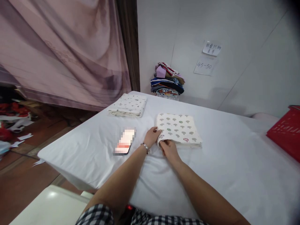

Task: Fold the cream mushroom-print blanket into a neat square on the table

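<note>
In front of me a folded white cloth (pixel 178 128) with a mushroom print lies flat on the white-covered table (pixel 220 162). My left hand (pixel 152 137), with a bracelet at the wrist, is at the cloth's left edge, its fingertips closed on that side. At the near left corner, my right hand (pixel 170 150) pinches the folded edge between thumb and fingers. Some of the fingertips are hidden by the cloth. A second folded white cloth (pixel 128 104) with a small dark print rests at the far left of the table.
A phone (pixel 125 141) with a blurred-out screen lies left of my hands. Stacked folded clothes (pixel 167 81) stand against the wall behind the table. A red bag or box (pixel 286 132) sits at the right edge. A pinkish curtain (pixel 70 47) hangs at left, above a white stool (pixel 49 206).
</note>
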Motion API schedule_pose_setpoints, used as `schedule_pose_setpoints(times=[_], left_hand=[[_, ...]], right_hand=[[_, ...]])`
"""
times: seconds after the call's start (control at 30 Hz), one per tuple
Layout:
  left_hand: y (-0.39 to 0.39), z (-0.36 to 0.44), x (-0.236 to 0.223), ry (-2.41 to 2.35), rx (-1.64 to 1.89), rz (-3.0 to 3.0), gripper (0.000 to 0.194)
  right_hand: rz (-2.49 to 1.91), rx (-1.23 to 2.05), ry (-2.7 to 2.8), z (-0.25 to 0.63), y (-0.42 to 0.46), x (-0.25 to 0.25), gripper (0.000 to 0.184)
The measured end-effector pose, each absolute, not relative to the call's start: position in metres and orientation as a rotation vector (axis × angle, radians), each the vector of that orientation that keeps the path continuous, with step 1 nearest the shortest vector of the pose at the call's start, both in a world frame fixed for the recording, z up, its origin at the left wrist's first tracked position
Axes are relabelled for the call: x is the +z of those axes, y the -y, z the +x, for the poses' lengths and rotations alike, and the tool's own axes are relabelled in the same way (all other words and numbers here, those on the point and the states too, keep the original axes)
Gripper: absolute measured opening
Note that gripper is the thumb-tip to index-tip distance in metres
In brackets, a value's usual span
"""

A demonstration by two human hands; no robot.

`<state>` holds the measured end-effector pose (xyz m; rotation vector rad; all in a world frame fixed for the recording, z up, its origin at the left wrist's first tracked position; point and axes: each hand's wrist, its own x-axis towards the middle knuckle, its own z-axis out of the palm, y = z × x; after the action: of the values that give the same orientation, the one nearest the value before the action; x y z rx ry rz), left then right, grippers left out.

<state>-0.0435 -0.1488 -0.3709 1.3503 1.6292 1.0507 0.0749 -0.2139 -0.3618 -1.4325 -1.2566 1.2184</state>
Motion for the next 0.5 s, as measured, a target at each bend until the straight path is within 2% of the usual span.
schedule_pose_setpoints(times=[0.23,0.5], left_hand=[[0.138,-0.045,-0.368,-1.608,0.983,1.296,0.050],[0.065,-0.044,-0.348,-1.801,0.872,1.410,0.057]], right_hand=[[-1.453,1.175,1.327,0.080,0.210,-0.366,0.027],[-1.442,1.326,1.238,0.074,0.207,-0.375,0.027]])
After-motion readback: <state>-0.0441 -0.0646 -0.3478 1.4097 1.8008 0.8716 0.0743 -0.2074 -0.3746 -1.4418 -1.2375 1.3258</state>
